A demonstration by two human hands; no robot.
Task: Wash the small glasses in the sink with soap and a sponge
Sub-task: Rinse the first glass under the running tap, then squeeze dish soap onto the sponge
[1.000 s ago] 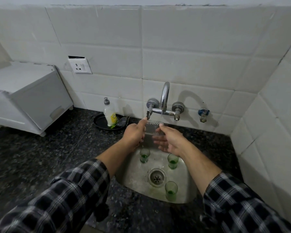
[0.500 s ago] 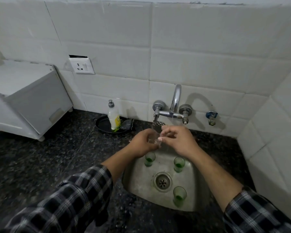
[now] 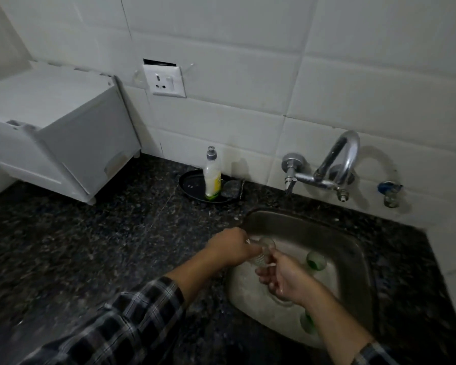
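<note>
Holding small glass (image 3: 264, 252) tilted, rim upward, left hand (image 3: 232, 250), right hand (image 3: 282, 279), fingers grasping it

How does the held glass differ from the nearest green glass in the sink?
The held glass looks clear; the green glass is tinted. The held glass is tilted, gripped by the left hand and right hand; the green glass stands untouched in the sink. Both are small.

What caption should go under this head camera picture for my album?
Left hand and right hand hold a clear glass over the steel sink; green glasses sit inside.
</note>
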